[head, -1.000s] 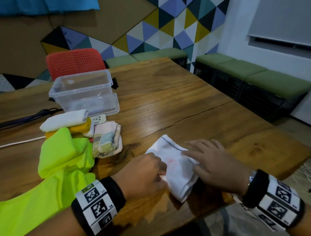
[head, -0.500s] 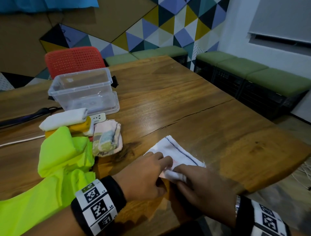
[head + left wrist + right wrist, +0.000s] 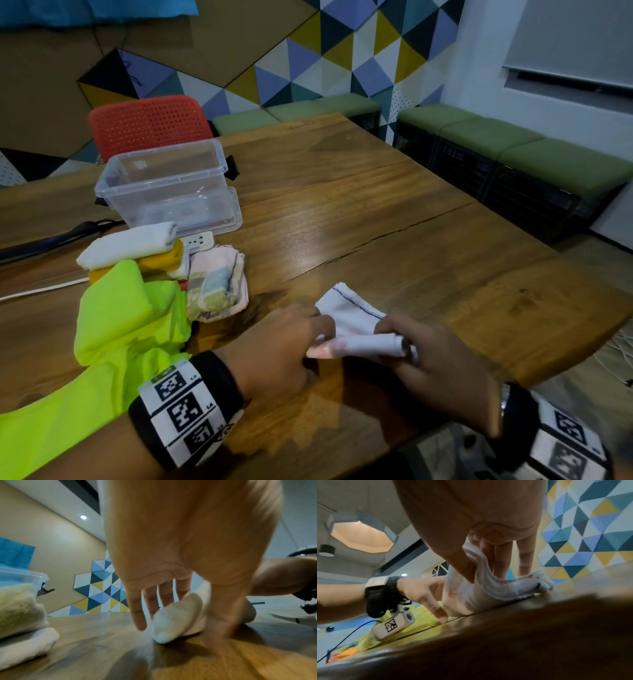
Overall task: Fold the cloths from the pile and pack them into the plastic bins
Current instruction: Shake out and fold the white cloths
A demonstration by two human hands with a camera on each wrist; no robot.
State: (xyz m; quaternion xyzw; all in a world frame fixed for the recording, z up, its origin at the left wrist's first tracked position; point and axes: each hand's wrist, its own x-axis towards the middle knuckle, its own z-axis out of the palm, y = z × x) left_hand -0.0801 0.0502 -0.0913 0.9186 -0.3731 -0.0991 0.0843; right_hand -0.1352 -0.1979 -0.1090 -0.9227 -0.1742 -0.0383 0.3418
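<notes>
White cotton sits nearest: a small white cloth with a blue stitched edge lies at the near edge of the wooden worktop, partly rolled, its near edge lifted off the wood. The right hand pinches that raised fold between thumb and fingers, which the right wrist view shows plainly, the cloth draping from the pinch down to the wood. The left hand has its fingers curled at the cloth's left end (the left wrist view shows the thumb under or beside the roll and the fingers pointing down over it), so it holds that end too. Both wrists wear black bands with printed markers.

Left of the left hand, a neon yellow-green cloth sprawls from the near edge inward. Just beyond it is the pile: a pastel checked cloth, a yellow cloth and a folded white cloth on top, touching one another. A white power strip lies right behind them, with a black cable running off to the left.

Farther back stands a clear plastic bin, apparently nested in a 2nd one or a lid. Behind it is a red perforated chair, then green cushioned benches and a wall of coloured triangles.
</notes>
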